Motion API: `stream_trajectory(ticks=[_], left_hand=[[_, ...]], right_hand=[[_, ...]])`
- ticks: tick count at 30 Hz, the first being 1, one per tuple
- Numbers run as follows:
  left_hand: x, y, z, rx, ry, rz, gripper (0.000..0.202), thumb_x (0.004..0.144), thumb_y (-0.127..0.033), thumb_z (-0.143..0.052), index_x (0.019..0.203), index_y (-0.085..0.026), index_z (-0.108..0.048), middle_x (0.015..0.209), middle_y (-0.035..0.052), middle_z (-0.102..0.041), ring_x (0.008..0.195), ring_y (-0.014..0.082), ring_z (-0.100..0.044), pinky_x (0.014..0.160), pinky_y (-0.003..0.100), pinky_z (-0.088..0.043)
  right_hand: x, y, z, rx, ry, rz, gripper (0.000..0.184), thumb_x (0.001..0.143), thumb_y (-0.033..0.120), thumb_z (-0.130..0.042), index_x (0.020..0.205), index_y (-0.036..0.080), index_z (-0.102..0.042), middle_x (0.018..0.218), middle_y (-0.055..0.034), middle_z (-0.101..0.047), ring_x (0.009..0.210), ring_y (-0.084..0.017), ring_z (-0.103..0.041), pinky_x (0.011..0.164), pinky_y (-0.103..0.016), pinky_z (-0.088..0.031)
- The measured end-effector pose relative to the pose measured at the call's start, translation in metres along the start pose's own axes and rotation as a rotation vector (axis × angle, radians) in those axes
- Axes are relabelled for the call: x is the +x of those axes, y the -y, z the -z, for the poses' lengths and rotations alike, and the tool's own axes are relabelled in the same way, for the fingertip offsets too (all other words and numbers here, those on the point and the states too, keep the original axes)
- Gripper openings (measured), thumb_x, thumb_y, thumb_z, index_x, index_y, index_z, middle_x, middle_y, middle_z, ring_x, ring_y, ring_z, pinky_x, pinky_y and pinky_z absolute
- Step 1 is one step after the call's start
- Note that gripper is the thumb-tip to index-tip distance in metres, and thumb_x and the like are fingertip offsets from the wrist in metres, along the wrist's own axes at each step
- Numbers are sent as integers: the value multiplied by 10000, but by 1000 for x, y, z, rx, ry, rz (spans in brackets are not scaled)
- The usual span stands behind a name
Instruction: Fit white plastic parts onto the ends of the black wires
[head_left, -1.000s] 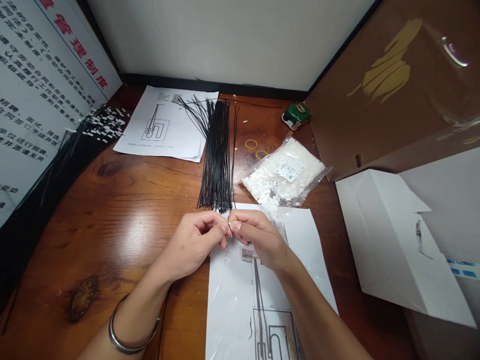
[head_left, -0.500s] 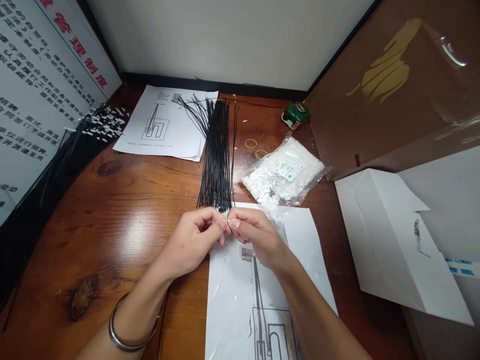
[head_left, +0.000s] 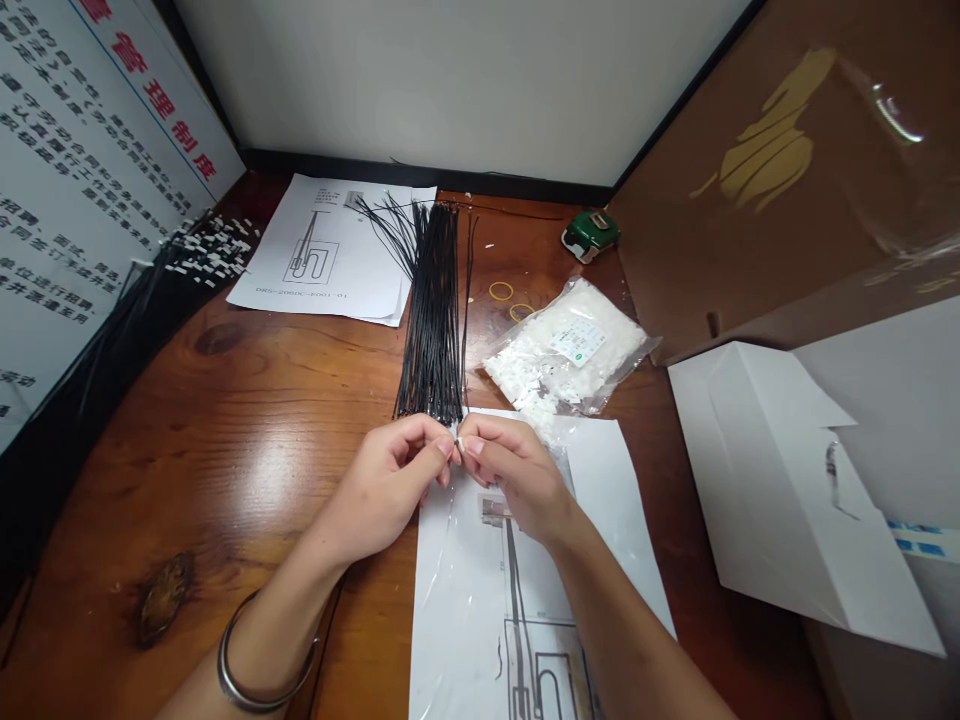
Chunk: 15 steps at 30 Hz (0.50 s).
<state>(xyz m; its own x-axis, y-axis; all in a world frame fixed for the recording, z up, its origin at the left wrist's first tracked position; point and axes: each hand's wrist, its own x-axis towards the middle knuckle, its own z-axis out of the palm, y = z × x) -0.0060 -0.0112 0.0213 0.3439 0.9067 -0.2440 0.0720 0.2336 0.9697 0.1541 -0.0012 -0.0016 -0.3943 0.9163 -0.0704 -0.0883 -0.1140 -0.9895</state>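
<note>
Left hand (head_left: 397,480): thumb and forefinger pinched closed; anything gripped is hidden. Right hand (head_left: 517,478): fingertips closed on a small white piece (head_left: 460,443), located between both hands, near the black wires (head_left: 433,320) and above the drawing (head_left: 457,600).

Two hands (head_left: 390,482) are at center, one white piece (head_left: 460,443) between them. Two rubber bands (head_left: 501,283) and one tape measure (head_left: 591,235) lie upper right.

"管理制度" on poster (head_left: 82,180), "DRS-206DC" on sheet (head_left: 330,250)
</note>
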Motion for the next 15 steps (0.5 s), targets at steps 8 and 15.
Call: stream_trajectory(ticks=[8, 15], left_hand=[[2, 2, 1, -2, 0, -9, 231, 897, -263, -511, 687, -168, -535, 653, -36, -536, 548, 77, -439, 558, 233, -352], [2, 3, 0, -5, 16, -22, 240, 912, -270, -517, 694, -169, -535, 642, -43, -530, 546, 74, -434, 561, 234, -351]], right_hand=[[0, 1, 0, -2, 8, -13, 264, 808, 282, -465, 557, 207, -428, 530, 48, -361, 503, -110, -289, 509, -280, -223], [-1, 0, 0, -38, 14, 7, 265, 829, 293, -457, 580, 212, -416, 543, 44, -356, 512, -118, -282, 511, -277, -230]])
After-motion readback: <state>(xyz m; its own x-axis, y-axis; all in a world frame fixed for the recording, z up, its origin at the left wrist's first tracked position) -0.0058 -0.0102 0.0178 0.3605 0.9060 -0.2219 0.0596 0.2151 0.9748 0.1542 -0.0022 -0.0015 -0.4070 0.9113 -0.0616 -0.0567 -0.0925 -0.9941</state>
